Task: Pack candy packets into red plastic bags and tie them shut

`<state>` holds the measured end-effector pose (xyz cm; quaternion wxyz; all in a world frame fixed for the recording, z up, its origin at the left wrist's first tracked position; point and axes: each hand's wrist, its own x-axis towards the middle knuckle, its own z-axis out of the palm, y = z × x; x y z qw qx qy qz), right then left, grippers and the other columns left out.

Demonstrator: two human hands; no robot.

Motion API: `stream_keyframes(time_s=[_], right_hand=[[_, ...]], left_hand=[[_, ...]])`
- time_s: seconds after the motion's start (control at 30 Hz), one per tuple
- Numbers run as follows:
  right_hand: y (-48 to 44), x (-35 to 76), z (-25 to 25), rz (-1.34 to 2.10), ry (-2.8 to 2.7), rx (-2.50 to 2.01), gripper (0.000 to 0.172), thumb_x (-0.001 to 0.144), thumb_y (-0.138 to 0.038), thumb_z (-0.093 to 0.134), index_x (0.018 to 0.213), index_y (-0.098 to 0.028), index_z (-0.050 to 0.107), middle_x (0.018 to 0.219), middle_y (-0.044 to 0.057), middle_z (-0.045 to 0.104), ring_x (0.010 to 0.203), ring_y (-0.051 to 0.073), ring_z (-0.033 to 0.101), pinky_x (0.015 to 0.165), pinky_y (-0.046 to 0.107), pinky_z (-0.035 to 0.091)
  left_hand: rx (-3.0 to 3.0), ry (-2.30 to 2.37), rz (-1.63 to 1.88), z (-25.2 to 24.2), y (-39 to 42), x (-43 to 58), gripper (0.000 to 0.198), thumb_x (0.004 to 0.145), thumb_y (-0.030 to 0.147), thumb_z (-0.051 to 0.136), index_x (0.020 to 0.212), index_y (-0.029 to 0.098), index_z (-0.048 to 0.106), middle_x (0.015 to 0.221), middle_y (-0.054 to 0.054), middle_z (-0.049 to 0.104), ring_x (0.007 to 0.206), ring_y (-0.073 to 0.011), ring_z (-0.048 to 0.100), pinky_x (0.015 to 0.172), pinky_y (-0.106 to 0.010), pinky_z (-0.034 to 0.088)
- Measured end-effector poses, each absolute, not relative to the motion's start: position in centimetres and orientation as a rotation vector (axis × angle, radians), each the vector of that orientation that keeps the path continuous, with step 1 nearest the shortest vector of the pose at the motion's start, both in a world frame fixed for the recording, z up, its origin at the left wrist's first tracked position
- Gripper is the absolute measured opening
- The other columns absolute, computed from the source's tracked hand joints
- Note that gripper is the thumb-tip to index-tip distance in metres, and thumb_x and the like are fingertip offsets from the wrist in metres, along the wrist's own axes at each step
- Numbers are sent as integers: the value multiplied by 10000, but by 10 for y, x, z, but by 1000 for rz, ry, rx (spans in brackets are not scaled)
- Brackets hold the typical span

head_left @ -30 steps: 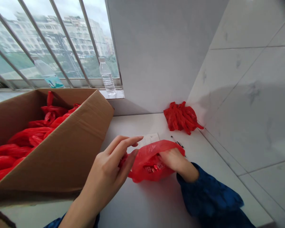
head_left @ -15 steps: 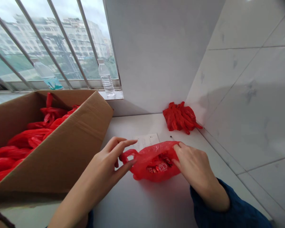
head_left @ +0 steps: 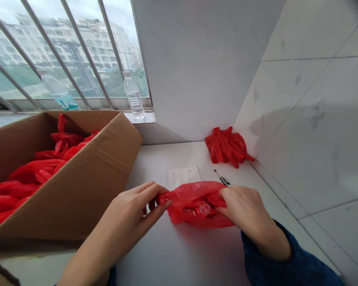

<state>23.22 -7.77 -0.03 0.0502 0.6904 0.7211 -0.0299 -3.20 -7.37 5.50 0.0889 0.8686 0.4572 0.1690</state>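
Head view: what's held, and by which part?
A red plastic bag: the left hand pinches its gathered left end; the right hand grips its right end.

The bag [head_left: 193, 190] I gripped was sheer red, its packets [head_left: 204, 209] glossy red with pale markings. My sleeve [head_left: 274, 262] was dark blue, the carton [head_left: 80, 190] plain brown, the paper [head_left: 185, 176] white with dark marks, the wall tiles [head_left: 310, 135] white with grey blotches.

Indoor corner recorded; whether home or workplace could not be determined. A barred window [head_left: 78, 33] is set at left, with multi-storey buildings [head_left: 97, 39] seen outside. Marble-patterned tiles [head_left: 316, 91] are fixed at right. A white tabletop [head_left: 158, 167] is flanked by a cardboard box [head_left: 86, 190] of red bags [head_left: 26, 171].
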Motion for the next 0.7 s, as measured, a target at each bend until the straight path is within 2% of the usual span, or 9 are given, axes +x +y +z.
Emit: stream_keyframes(time_s=[0.1,0.2,0.3,0.43,0.5,0.6,0.7], right_hand=[[-77,235,2,-132,2176,2091,119,825,-204,681,717,-221,727,761,58,747,754,243,711,518,296,214],[-80,247,5,-189,2346,2115,184,852,-186,632,687,-235,698,764,6,718,703,181,668,525,291,221],[-85,267,4,-193,2627,2108,119,880,-205,592,799,-246,670,836,-21,669,665,148,613,541,275,286],[-89,287,5,-278,2856,2038,58,878,-203,562,856,-233,606,932,2,632,644,135,571,576,261,398],[-90,290,8,-400,2938,1993,48,891,-214,557,851,-232,577,1055,23,628,684,134,587,599,257,448],[-91,287,14,-538,3023,1928,76,909,-230,561,834,-232,548,1226,50,596,842,161,637,630,254,498],[-92,283,19,-597,3088,1863,120,916,-216,571,810,-232,517,1247,52,602,1036,197,630,740,273,533]], left_hand=[[2550,1299,508,57,-76,-30,224,984,354,518,841,205,605,726,27,589,561,-84,528,519,-194,402],[2495,1243,557,59,-78,-28,231,986,335,509,817,196,580,759,16,587,565,-78,531,517,-186,414],[2463,1214,587,60,-79,-27,202,984,327,514,840,199,575,814,5,591,582,-79,544,509,-187,420],[2454,1196,591,60,-80,-26,174,978,315,530,856,201,575,848,2,592,596,-77,551,512,-191,431],[2459,1188,614,59,-80,-26,157,974,303,539,862,201,579,878,-2,598,608,-75,553,525,-191,445],[2469,1177,649,58,-79,-27,126,966,278,554,871,201,584,937,-9,607,615,-68,545,525,-183,452],[2460,1171,654,58,-79,-27,105,959,260,564,876,201,588,978,-13,614,624,-67,541,528,-182,452]])
